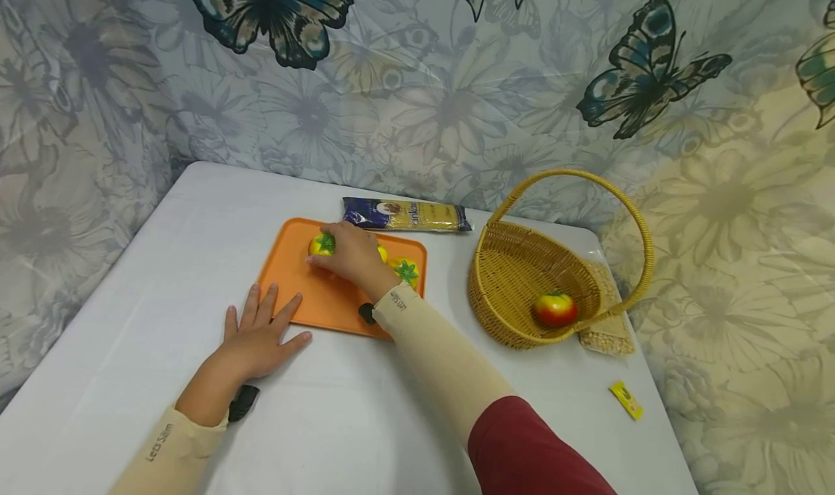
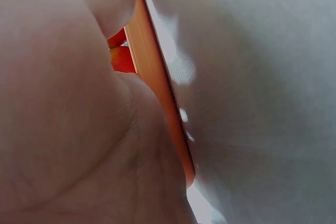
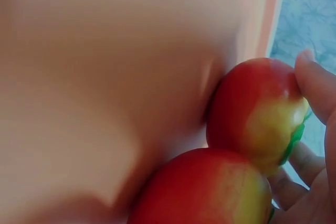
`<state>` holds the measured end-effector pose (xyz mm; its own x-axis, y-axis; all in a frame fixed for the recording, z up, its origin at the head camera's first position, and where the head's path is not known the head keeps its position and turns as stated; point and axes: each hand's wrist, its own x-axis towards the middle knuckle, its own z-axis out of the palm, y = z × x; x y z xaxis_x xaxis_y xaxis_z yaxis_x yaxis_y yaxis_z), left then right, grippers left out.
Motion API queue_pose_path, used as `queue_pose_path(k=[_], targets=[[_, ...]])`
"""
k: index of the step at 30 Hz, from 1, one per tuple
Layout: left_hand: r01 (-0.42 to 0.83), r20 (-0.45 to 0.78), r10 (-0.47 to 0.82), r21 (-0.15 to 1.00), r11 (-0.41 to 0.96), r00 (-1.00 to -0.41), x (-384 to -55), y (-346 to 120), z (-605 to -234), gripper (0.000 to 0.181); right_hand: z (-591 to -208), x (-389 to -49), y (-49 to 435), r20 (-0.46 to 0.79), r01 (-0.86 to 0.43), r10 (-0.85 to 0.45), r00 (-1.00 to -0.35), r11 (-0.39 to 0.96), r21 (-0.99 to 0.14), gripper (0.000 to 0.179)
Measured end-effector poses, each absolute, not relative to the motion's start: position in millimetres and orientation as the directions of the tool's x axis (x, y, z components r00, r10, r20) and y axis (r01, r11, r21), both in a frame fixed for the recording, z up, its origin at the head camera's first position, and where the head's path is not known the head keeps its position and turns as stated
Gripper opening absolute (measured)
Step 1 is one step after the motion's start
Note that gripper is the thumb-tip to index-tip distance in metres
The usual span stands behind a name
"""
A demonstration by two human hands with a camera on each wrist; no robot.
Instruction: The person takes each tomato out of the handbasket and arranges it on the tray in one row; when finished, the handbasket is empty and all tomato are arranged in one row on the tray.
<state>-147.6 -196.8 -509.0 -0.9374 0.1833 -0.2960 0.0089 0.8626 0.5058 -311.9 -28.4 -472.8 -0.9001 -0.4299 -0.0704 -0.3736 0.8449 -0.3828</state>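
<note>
An orange tray (image 1: 313, 303) lies on the white table. Near its far left part, my right hand (image 1: 355, 254) holds a red-and-yellow tomato (image 1: 318, 244) with a green leafy top. In the right wrist view, the thumb rests on this tomato (image 3: 257, 111) and the fingers curl round its leafy side; a second tomato (image 3: 199, 192) touches it. Another tomato (image 1: 405, 270) sits at the tray's right, and one more is mostly hidden behind my right hand. My left hand (image 1: 257, 339) lies spread at the tray's near left corner, fingertips by its rim (image 2: 152, 61).
A wicker basket (image 1: 496, 292) with a tall handle stands to the right, one tomato (image 1: 556, 309) inside. Behind the tray lies a blue-and-yellow packet (image 1: 411, 214). A clear bag of beige pieces (image 1: 607, 343) is partly behind the basket. A small yellow packet (image 1: 626, 400) lies near the right edge.
</note>
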Motion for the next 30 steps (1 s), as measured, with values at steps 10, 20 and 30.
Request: queue_pose_path(k=[10, 20, 30], targets=[[0.011, -0.297, 0.186, 0.503, 0.864, -0.936, -147.5, -198.5, -512.0, 0.089, -470.4, -307.4, -25.1, -0.048, -0.355, -0.402, -0.914, 0.853, -0.382, 0.085], [0.0, -0.316, 0.19, 0.516, 0.857, -0.93, -148.9, -196.7, -508.5, 0.092, -417.3, -304.1, 29.7, 0.031, -0.297, -0.318, -0.948, 0.841, -0.452, 0.082], [0.016, -0.316, 0.204, 0.51, 0.86, -0.926, -150.1, -196.2, -515.3, 0.094, -373.8, -287.0, 157.1, 0.109, -0.141, -0.101, -0.989, 0.866, -0.479, 0.082]])
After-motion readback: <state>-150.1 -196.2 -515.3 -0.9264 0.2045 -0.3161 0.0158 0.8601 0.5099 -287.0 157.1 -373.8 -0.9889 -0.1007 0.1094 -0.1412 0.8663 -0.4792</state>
